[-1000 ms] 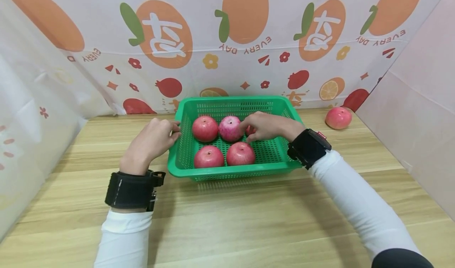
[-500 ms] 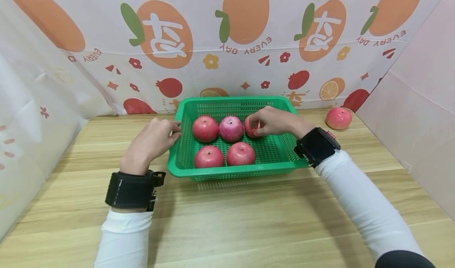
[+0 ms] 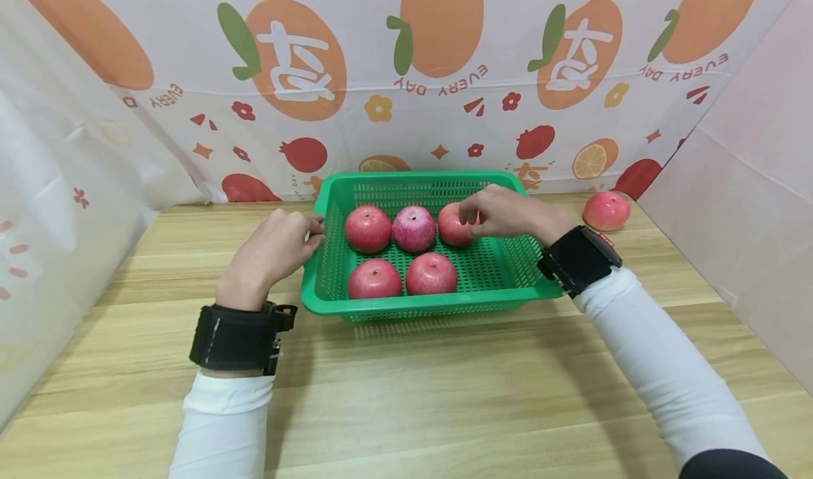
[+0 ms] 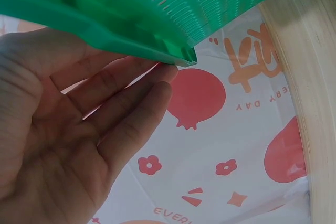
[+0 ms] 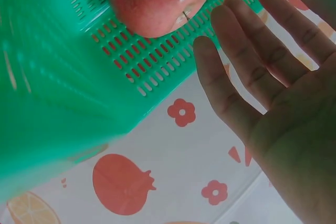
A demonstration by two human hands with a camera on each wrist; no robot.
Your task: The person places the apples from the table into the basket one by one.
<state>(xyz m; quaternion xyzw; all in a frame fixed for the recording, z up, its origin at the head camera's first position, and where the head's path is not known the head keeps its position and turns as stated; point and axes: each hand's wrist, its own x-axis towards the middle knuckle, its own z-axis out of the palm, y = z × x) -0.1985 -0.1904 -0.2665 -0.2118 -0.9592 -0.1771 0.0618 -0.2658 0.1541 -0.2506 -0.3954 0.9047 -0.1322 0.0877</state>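
Note:
In the head view, my left hand point(image 3: 269, 257) rests with its fingertips at the left rim of a green plastic basket point(image 3: 419, 308); in the left wrist view those fingers lie nearly straight along the rim's underside. My right hand point(image 3: 508, 212) hovers above the basket's right part, fingers bent loosely downward. Beneath its fingertips sits a red apple point(image 3: 452, 226), partly covered in the head view. The right wrist view has the palm and spread fingers beside this apple point(image 5: 160, 3), apart from it. Left of it lies a purplish-pink round fruit point(image 3: 414, 229).
Three more red apples lie in the basket: one at the back left point(image 3: 368, 229), two along the front, including a front-left apple point(image 3: 375, 279). Another apple point(image 3: 606, 211) sits on the wooden table's point(image 3: 406, 401) far right. A fruit-print cloth point(image 3: 356, 140) stands behind the basket.
My right hand has drawn back rightward from beside the purplish fruit, uncovering more of the red apple at the back right. The left hand keeps its place at the rim.

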